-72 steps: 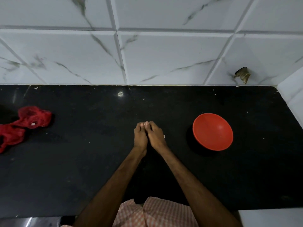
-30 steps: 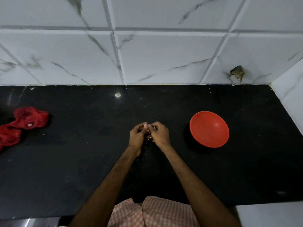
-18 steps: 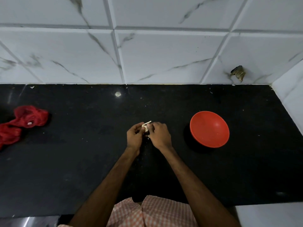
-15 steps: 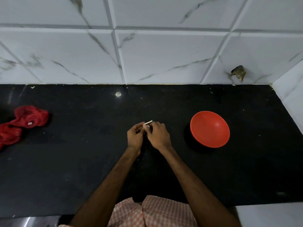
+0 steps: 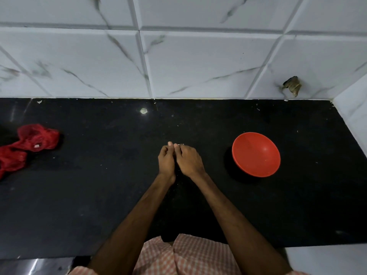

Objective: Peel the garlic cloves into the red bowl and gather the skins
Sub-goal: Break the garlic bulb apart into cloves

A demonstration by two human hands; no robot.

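Left hand (image 5: 166, 162) and right hand (image 5: 189, 160) meet over the black stone desk (image 5: 99, 195), their curled fingers hiding whatever lies between them; only a pale scrap (image 5: 180, 144) shows at the fingertips, too small to name. A crumpled red mesh bag (image 5: 29, 143) runs off the left edge. A ragged brown object (image 5: 293, 85) on the white marbled wall tiles (image 5: 198, 62) is too indistinct to identify, as is a round pale spot (image 5: 143, 110) near the desk's back edge. A pink checked garment (image 5: 188, 257) and both forearms are cut off at the bottom
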